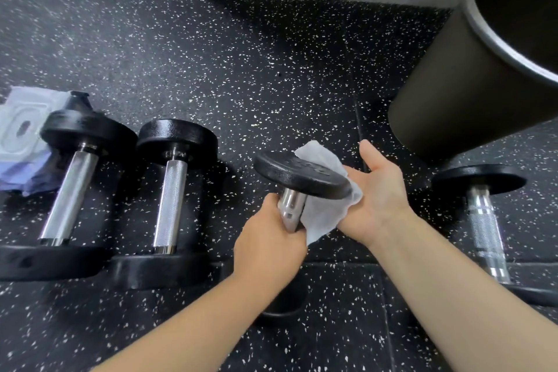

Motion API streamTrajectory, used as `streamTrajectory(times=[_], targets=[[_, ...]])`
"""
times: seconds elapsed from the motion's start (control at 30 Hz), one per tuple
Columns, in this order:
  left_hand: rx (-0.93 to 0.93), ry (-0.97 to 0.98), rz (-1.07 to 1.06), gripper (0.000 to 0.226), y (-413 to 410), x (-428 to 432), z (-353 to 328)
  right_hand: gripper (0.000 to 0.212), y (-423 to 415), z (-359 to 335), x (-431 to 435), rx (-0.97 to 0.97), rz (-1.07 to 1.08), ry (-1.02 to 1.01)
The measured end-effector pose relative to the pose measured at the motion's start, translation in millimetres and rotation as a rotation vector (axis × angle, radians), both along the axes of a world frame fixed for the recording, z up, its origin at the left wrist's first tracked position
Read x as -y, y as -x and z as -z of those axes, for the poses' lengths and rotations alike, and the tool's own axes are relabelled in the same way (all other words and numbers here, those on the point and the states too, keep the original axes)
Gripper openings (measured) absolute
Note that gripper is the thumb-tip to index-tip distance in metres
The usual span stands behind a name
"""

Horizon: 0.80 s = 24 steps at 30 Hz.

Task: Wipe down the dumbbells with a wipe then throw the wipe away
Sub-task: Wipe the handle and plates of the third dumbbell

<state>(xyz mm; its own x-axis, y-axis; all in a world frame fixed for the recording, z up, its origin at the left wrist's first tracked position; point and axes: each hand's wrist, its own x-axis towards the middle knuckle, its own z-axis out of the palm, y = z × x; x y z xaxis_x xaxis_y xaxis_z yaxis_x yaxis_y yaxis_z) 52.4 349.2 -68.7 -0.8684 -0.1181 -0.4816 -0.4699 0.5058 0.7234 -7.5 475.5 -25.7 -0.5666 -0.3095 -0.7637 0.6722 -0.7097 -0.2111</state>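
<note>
The left hand (268,248) has its fingers curled tight round the steel handle of the held dumbbell (302,175), gripping it near the lower end so that the bar tilts up and away from the person. The right hand (380,193) is at the right side of that dumbbell's upper black head, palm turned up and spread flat, thumb straight and pointing away. Its fingers lie under the white wipe (320,217) and behind the head, so how far they bend cannot be told. The wipe is pressed between this palm and the head's rim, one corner sticking up behind the head and the rest hanging down beside the handle. Up and to the right of the held dumbbell stands a dark round bin (453,93), close by but not touching it. Its inside is in shadow and what it holds cannot be told. Just right of the held dumbbell one more dumbbell (483,220) lies on the speckled floor (241,54). To its left lie two others (170,199) (72,187), and beyond them a pack of wipes (21,130).
</note>
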Motion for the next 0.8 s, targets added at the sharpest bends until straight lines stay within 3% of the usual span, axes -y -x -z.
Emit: streamTrajectory(times=[0.13, 0.3, 0.37, 0.47, 0.6, 0.8], targets=[[-0.088, 0.069, 0.026, 0.047, -19.8, -9.5, -8.5, 0.065, -2.1, 1.2, 1.4, 0.026, 0.071, 0.007], [-0.103, 0.05, -0.057, 0.026, -4.4, -2.3, 3.4, 0.053, -6.9, -4.7, 12.0, -0.023, 0.167, -0.015], [-0.1, -0.041, -0.093, 0.019, -0.6, 1.2, 4.9, 0.052, -8.5, -8.2, 11.8, -0.045, 0.184, -0.05], [-0.069, -0.213, -0.15, 0.023, 6.2, 0.9, 8.7, 0.065, -3.0, -9.6, 13.2, -0.063, 0.191, -0.024], [-0.008, -0.361, -0.064, 0.028, 15.1, 0.0, 7.3, 0.076, 3.1, -0.6, 15.3, -0.037, 0.123, -0.076], [0.011, -0.355, -0.089, 0.023, 20.6, 2.6, 12.1, 0.078, -5.2, -10.2, 5.8, -0.077, 0.139, -0.045]])
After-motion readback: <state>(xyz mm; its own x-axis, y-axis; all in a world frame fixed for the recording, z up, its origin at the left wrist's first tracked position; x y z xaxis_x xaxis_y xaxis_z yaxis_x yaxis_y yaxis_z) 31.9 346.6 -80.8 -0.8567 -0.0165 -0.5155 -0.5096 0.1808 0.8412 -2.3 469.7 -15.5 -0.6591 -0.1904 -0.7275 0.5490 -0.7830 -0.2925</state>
